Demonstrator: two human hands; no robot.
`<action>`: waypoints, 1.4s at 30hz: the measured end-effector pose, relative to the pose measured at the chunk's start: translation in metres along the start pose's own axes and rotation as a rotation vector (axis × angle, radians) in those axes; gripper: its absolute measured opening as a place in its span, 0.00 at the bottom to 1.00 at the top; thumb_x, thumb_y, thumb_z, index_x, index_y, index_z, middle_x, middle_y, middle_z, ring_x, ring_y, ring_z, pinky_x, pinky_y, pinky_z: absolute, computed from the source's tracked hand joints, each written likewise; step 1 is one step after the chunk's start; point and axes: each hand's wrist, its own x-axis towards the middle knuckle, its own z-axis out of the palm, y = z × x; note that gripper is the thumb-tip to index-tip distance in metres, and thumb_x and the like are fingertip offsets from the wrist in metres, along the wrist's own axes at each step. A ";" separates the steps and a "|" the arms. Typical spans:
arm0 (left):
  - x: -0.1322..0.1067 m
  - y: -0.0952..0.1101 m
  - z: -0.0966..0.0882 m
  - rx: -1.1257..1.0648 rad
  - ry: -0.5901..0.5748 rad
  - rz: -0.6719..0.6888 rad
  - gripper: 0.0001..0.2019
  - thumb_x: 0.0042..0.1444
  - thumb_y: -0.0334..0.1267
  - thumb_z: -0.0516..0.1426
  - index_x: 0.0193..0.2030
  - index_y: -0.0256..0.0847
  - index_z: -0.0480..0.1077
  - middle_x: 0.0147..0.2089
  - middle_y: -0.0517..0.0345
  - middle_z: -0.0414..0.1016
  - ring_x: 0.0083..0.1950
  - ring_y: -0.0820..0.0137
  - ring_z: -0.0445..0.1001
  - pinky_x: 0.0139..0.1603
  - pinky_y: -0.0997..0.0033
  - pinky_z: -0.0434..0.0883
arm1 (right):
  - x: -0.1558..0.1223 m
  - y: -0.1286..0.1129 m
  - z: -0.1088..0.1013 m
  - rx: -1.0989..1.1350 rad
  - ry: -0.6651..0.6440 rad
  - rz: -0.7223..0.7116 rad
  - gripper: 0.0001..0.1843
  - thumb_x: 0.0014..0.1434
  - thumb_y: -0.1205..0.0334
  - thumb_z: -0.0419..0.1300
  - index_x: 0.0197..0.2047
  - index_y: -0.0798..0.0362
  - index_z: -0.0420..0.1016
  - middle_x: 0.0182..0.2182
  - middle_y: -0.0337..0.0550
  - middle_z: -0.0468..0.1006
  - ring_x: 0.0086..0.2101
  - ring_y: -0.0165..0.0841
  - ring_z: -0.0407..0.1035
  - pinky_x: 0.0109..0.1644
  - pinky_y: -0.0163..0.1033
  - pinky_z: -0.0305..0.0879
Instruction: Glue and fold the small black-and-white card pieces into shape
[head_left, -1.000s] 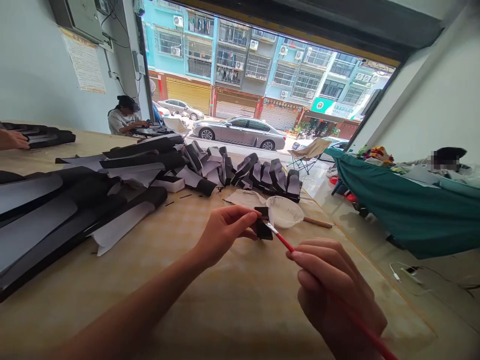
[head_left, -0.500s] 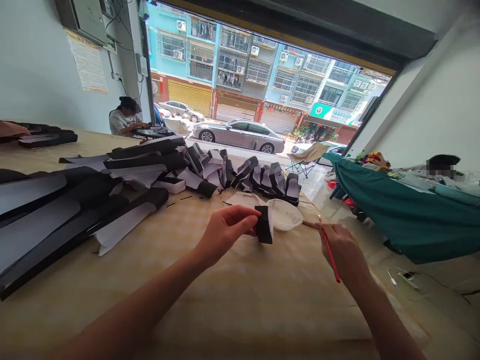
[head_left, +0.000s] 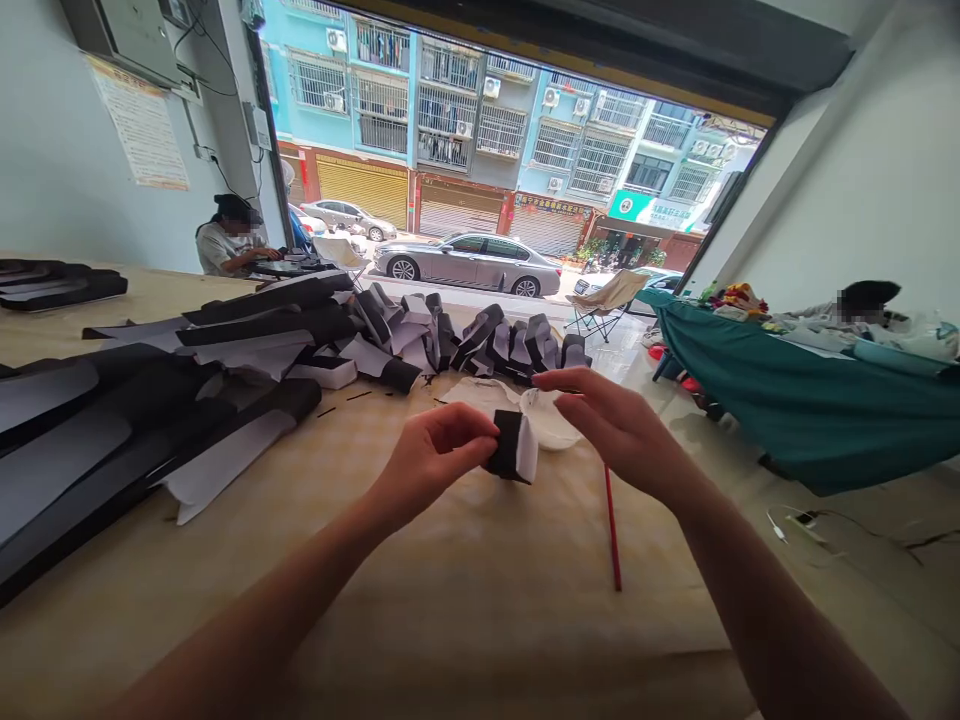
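My left hand [head_left: 431,462] pinches a small folded black-and-white piece [head_left: 511,447] above the tan table [head_left: 465,610]. My right hand [head_left: 611,425] hovers just right of that piece, fingers loosely spread and holding nothing. A red-handled brush [head_left: 612,528] lies on the table below my right hand. A white bowl [head_left: 551,420] sits behind the piece, partly hidden by my right hand.
Long black and white strips [head_left: 150,400] lie piled on the table's left. A row of folded black pieces [head_left: 480,345] lines the far edge. A seated person [head_left: 225,240] works at the back left, another person [head_left: 862,300] behind a green-covered table [head_left: 787,400] on the right.
My right hand has set the red brush down on the table and moved left toward the black piece. My left hand kept its hold on the piece.
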 end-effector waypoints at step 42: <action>0.000 -0.028 -0.001 0.956 0.102 0.774 0.27 0.50 0.28 0.61 0.57 0.40 0.61 0.54 0.53 0.73 0.57 0.69 0.69 0.60 0.68 0.69 | -0.019 0.017 0.072 0.768 0.033 0.254 0.08 0.54 0.55 0.62 0.32 0.51 0.74 0.28 0.37 0.74 0.30 0.30 0.68 0.35 0.34 0.66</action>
